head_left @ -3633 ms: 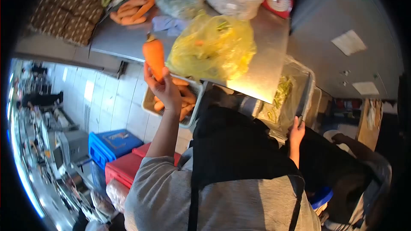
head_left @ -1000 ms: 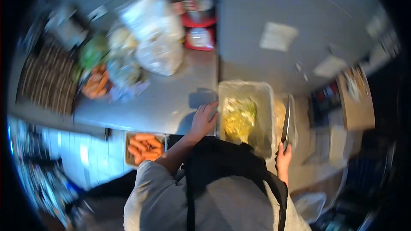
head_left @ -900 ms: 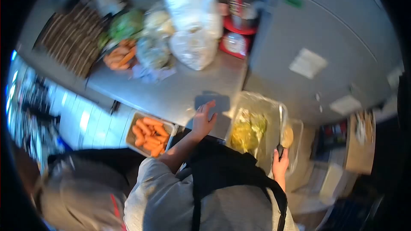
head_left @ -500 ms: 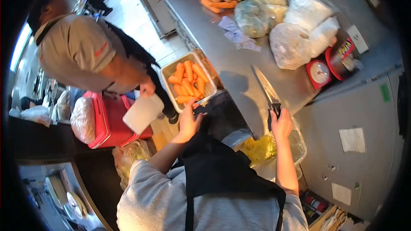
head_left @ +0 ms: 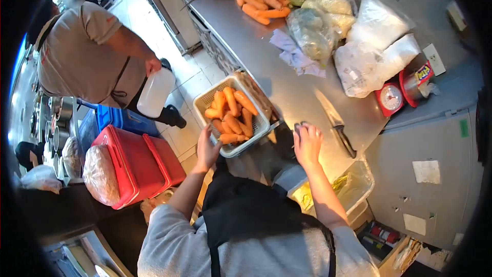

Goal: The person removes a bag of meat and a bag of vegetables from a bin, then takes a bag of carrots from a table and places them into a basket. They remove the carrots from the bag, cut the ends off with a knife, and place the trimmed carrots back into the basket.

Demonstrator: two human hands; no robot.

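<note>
My left hand (head_left: pixel 206 150) is at the near left corner of a pale plastic basket (head_left: pixel 263 124) of carrots (head_left: pixel 231 124), fingers and thumb apart around the corner. My right hand (head_left: pixel 308 144) is over the near edge of the metal counter, fingers spread and slightly bent, with dark shadow at the fingertips and no held object visible. The large knife (head_left: pixel 336 124) lies on the counter to its right, black handle toward me. Below my right forearm, a clear tub (head_left: pixel 365 184) holds yellow-green pieces.
Another person (head_left: pixel 84 54) stands at the left, holding a whitish translucent object (head_left: pixel 155 92). Red cooler (head_left: pixel 138 166) beside them. On the metal counter (head_left: pixel 246 36) are more carrots (head_left: pixel 261 5), filled plastic bags (head_left: pixel 369 46), a purple cloth (head_left: pixel 296 56) and a red scale (head_left: pixel 390 98).
My right hand has let go of the knife, now on the counter, and moved left. My left hand has shifted to the basket's left corner. The other person has turned and moved away.
</note>
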